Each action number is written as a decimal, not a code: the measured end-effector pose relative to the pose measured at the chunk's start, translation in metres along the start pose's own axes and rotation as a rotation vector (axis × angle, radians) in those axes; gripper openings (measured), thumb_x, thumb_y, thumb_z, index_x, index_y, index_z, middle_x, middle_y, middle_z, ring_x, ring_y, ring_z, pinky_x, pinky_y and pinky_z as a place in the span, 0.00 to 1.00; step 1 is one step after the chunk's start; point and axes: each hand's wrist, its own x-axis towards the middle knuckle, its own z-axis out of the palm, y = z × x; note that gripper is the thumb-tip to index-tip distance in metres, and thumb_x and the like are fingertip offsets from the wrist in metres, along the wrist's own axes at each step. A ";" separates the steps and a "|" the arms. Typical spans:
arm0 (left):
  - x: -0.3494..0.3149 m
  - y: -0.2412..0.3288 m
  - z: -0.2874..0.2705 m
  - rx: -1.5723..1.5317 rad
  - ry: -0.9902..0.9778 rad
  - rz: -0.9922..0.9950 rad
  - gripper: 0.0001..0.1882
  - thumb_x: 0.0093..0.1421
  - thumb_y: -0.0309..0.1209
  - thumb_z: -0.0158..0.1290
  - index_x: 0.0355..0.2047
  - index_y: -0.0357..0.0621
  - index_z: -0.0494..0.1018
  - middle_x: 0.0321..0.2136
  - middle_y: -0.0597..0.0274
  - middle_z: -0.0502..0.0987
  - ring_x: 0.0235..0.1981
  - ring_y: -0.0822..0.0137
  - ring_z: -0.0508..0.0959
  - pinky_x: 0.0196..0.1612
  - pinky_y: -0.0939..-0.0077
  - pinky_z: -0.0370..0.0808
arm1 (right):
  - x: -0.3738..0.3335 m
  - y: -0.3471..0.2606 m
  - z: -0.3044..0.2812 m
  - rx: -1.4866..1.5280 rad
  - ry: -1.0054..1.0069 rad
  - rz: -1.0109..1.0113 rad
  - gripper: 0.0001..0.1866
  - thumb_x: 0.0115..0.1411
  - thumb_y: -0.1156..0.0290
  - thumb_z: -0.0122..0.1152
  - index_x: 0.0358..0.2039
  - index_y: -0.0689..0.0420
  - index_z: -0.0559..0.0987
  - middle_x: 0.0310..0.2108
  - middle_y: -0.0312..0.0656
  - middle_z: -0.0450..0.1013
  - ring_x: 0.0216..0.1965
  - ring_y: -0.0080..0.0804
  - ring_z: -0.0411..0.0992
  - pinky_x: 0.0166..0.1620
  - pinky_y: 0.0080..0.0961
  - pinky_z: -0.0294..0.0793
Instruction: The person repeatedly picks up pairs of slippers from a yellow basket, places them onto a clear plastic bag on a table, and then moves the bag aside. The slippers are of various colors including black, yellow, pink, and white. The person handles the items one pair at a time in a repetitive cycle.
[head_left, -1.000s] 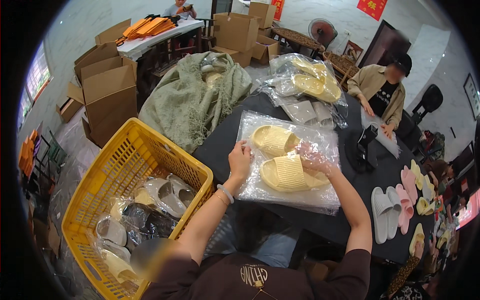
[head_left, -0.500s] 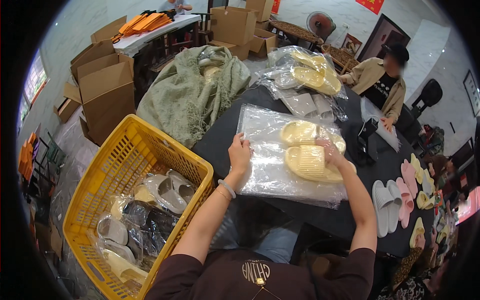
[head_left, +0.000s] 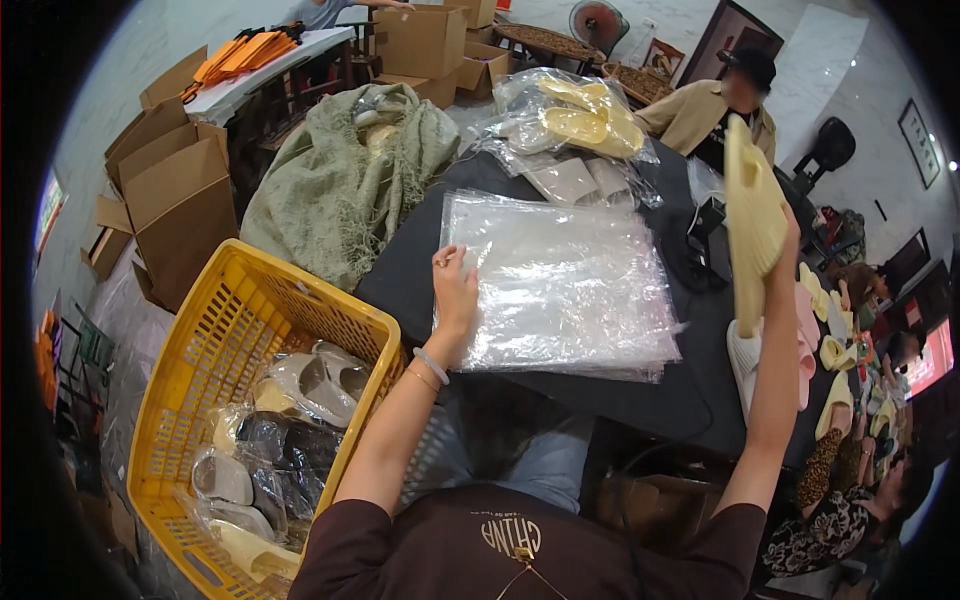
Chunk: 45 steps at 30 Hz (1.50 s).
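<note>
A stack of clear plastic bags [head_left: 560, 285] lies flat on the black-covered table [head_left: 400, 285] in front of me. My left hand [head_left: 456, 288] rests at the stack's left edge with its fingers curled; whether they pinch a bag I cannot make out. Raised over the table's right side, my right hand [head_left: 785, 245] is closed round pale yellow slippers [head_left: 752, 215], which stand almost upright and are seen partly edge-on. Below them, partly hidden by the slippers and my arm, are grey slippers [head_left: 742, 365] and pink slippers [head_left: 804, 345].
A yellow plastic crate [head_left: 385, 330] with several bagged slippers [head_left: 270, 435] stands at my left. Bagged yellow slippers [head_left: 590, 130] are piled at the table's far side, beside a green woven sack [head_left: 340, 190]. A person [head_left: 690, 110] sits across at the right; other people are farther right.
My right hand has lifted the yellow slippers off the bag stack and swung them up to the right. The left hand stays at the stack's left edge. The whole view has shifted a little.
</note>
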 end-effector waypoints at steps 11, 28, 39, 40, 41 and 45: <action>0.009 0.032 -0.028 0.264 -0.289 0.243 0.22 0.60 0.38 0.48 0.53 0.42 0.68 0.61 0.49 0.58 0.56 0.52 0.64 0.55 0.64 0.65 | -0.103 0.106 0.266 -0.539 -0.307 -0.319 0.08 0.52 0.80 0.44 0.33 0.63 0.69 0.35 0.58 0.70 0.41 0.60 0.66 0.45 0.44 0.65; -0.012 0.018 -0.022 0.729 -0.487 0.238 0.30 0.58 0.47 0.46 0.58 0.46 0.63 0.59 0.53 0.62 0.62 0.59 0.59 0.62 0.62 0.55 | -0.133 0.224 0.228 -1.068 -0.441 -0.115 0.20 0.51 0.65 0.54 0.44 0.59 0.77 0.54 0.46 0.67 0.58 0.50 0.58 0.63 0.48 0.47; -0.012 0.005 -0.014 0.786 -0.496 0.101 0.34 0.62 0.48 0.39 0.62 0.38 0.55 0.65 0.51 0.51 0.66 0.57 0.50 0.65 0.57 0.48 | -0.098 0.222 0.141 -1.327 -0.277 -0.047 0.24 0.55 0.62 0.56 0.51 0.59 0.74 0.58 0.40 0.64 0.62 0.43 0.55 0.63 0.49 0.48; -0.011 0.002 -0.014 0.777 -0.498 0.094 0.33 0.62 0.47 0.40 0.61 0.38 0.56 0.65 0.51 0.52 0.66 0.57 0.50 0.65 0.57 0.49 | -0.096 0.220 0.140 -1.311 -0.276 -0.036 0.24 0.55 0.62 0.56 0.50 0.59 0.73 0.58 0.40 0.65 0.62 0.43 0.55 0.63 0.49 0.48; -0.003 0.014 -0.016 0.805 -0.605 0.043 0.32 0.62 0.46 0.42 0.61 0.38 0.56 0.64 0.50 0.53 0.66 0.57 0.51 0.65 0.57 0.49 | -0.094 0.217 0.136 -1.300 -0.264 -0.018 0.23 0.54 0.63 0.56 0.50 0.60 0.73 0.58 0.39 0.65 0.62 0.42 0.55 0.63 0.49 0.48; 0.049 0.038 -0.012 0.775 -0.651 0.095 0.29 0.61 0.40 0.45 0.58 0.36 0.59 0.62 0.49 0.57 0.64 0.56 0.55 0.64 0.56 0.53 | -0.087 0.216 0.138 -1.150 -0.200 -0.092 0.19 0.52 0.68 0.57 0.45 0.62 0.76 0.56 0.42 0.67 0.61 0.42 0.58 0.61 0.48 0.51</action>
